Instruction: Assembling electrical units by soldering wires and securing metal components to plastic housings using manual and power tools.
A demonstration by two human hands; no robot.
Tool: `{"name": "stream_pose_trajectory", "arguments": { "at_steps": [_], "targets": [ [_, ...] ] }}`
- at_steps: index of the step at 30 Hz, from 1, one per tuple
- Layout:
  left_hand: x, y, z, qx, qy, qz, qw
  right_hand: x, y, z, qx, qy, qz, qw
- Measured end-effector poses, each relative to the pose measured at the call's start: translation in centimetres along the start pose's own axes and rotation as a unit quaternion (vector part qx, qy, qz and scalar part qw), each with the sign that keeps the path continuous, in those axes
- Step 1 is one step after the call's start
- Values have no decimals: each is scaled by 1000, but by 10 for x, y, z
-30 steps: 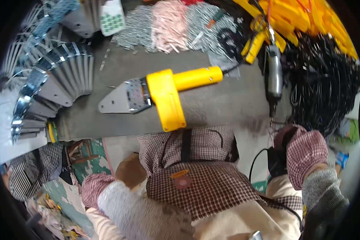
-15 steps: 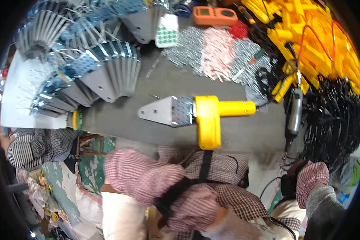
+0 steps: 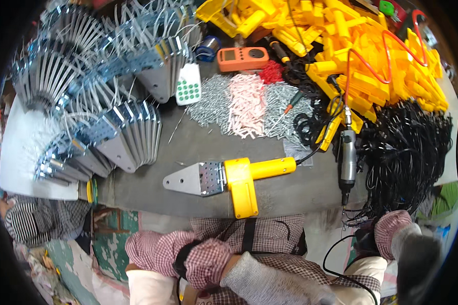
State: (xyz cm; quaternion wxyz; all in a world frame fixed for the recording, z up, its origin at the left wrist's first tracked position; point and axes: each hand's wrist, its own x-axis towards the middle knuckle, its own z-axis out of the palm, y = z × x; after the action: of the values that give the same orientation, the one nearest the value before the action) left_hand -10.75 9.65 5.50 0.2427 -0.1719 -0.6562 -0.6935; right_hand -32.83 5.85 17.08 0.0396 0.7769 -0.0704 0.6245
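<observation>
My left hand [image 3: 275,279] wears a grey knit glove and lies low across my lap, its fingers hidden toward the lower edge. A dark grey glove covers my right hand [image 3: 417,264], blurred at the lower right beside the table; its fingers do not show clearly. Neither hand visibly holds anything. In front of me on the table lies a plastic-pipe welder [image 3: 241,190]: yellow housing and handle, perforated metal guard and a grey pointed heating plate [image 3: 182,180] aimed left. Nearest my right hand, a silver powered screwdriver [image 3: 347,157] rests on the table, joined to a red coiled hose [image 3: 387,76].
Fanned grey heating plates [image 3: 122,137] stack at the left. Behind the welder are screws [image 3: 208,104], pink sleeves [image 3: 246,104], an orange multimeter [image 3: 242,58] and a white green-dotted card [image 3: 189,86]. Yellow housings [image 3: 361,56] and black cords [image 3: 407,157] heap at the right.
The whole view has shifted, so the table's contents sit lower and further left. My left hand has come nearer the table, showing more of its glove. The welder stays in place on the table.
</observation>
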Motion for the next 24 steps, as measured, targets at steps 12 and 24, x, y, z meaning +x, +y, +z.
{"name": "stream_pose_trajectory", "arguments": {
  "at_steps": [12, 24],
  "targets": [
    [-124, 77, -114, 449, 415, -269, 744, -152, 50, 23, -434, -249, 575, 648],
    [-52, 11, -135, 563, 155, -422, 693, -98, 78, 59, 451, 242, 456, 728]
  ]
}}
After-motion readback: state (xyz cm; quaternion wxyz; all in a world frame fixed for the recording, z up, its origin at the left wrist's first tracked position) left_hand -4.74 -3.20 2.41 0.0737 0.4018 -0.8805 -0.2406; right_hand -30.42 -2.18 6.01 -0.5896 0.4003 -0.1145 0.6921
